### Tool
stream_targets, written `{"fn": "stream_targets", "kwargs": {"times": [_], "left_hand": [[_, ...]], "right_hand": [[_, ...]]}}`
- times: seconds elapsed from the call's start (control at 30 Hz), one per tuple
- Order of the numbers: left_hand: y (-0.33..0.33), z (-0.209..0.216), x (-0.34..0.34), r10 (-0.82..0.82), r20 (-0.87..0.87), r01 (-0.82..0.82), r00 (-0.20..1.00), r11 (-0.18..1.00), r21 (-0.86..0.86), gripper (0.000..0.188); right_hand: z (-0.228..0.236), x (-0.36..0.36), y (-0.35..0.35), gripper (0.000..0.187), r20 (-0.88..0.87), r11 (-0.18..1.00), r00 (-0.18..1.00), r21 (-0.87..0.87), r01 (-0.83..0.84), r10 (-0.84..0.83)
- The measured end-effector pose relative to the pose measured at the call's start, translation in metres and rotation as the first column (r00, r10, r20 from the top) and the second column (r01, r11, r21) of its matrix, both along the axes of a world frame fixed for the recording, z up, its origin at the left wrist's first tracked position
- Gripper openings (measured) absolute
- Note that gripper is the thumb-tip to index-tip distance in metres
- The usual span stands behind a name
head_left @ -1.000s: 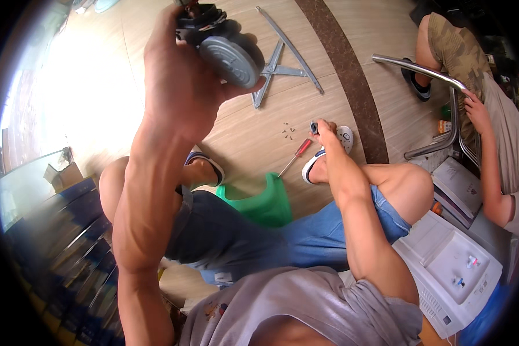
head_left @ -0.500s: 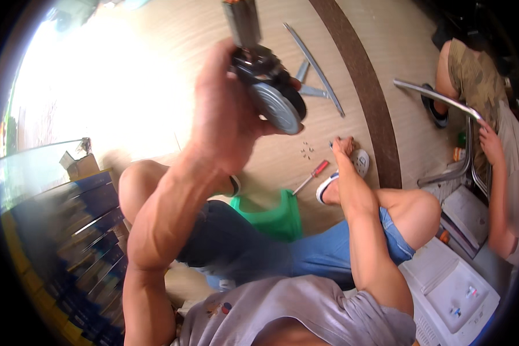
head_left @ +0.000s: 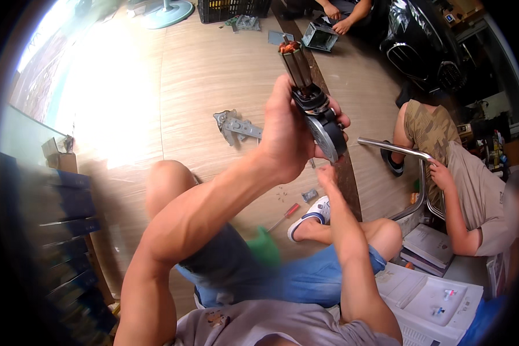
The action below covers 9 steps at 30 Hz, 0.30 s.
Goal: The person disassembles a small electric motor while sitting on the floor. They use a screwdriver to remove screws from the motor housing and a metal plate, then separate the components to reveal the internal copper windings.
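My left hand (head_left: 285, 130) holds up a small electric motor (head_left: 325, 135) by its round black-and-grey gear housing, thumb on one side and fingertips round the other. Its bare armature (head_left: 297, 64) points up and away, with orange copper windings at the tip. Just beyond the housing and lower, my right hand (head_left: 327, 177) is closed near the floor. A small dark piece shows by its fingertips, too small to name. Close to my shoe lie a small grey metal part (head_left: 309, 195), several tiny screws (head_left: 281, 195) and a red-handled screwdriver (head_left: 291, 211).
A grey metal linkage (head_left: 236, 125) lies on the floor behind my left hand. Between my legs is a green plastic stool (head_left: 263, 245). At right, a seated person holds a chrome tube frame (head_left: 389, 145). Another person's hands work at a metal box (head_left: 320, 38) near a black crate (head_left: 230, 8).
The view has shifted and takes in more of the room. The motor now sits farther right and lower, still in my left hand. My right hand remains low near the floor, closed.
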State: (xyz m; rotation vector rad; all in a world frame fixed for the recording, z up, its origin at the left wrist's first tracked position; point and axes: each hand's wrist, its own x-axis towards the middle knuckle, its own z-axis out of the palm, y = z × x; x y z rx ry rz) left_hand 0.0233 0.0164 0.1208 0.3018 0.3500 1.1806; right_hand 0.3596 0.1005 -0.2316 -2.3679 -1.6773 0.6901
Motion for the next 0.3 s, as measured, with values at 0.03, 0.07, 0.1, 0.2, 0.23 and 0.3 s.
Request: {"fn": "stream_targets", "kwargs": {"times": [0.03, 0.07, 0.1, 0.2, 0.23, 0.3], "left_hand": [[-0.002, 0.001, 0.001, 0.064, 0.012, -0.064, 0.998, 0.998, -0.019, 0.068], [-0.005, 0.0, -0.003, 0.075, 0.017, -0.074, 0.997, 0.997, -0.024, 0.068], [-0.004, 0.003, 0.0, 0.018, 0.055, -0.019, 0.998, 1.0, 0.008, 0.069], [-0.011, 0.004, -0.009, 0.002, 0.036, -0.004, 0.999, 0.999, 0.036, 0.07], [-0.012, 0.007, -0.009, -0.009, 0.028, 0.007, 1.0, 0.998, 0.061, 0.07], [-0.013, 0.003, -0.011, 0.027, 0.002, -0.027, 1.0, 0.994, 0.102, 0.07]], "right_hand": [[-0.013, -0.004, -0.01, 0.03, -0.027, 0.998, 1.0, -0.063, 0.009, -0.011], [-0.027, -0.012, -0.026, 0.029, -0.052, 0.992, 0.998, -0.128, 0.018, -0.025], [-0.042, 0.005, -0.04, 0.028, 0.028, 0.982, 0.998, -0.183, -0.047, 0.053], [-0.065, -0.039, -0.109, 0.031, 0.032, 0.926, 0.996, -0.373, -0.063, 0.081], [-0.071, -0.042, -0.13, 0.034, -0.017, 0.911, 0.999, -0.412, 0.034, -0.045], [-0.089, -0.021, -0.215, 0.037, -0.042, 0.878, 0.986, -0.462, 0.124, -0.162]]}}
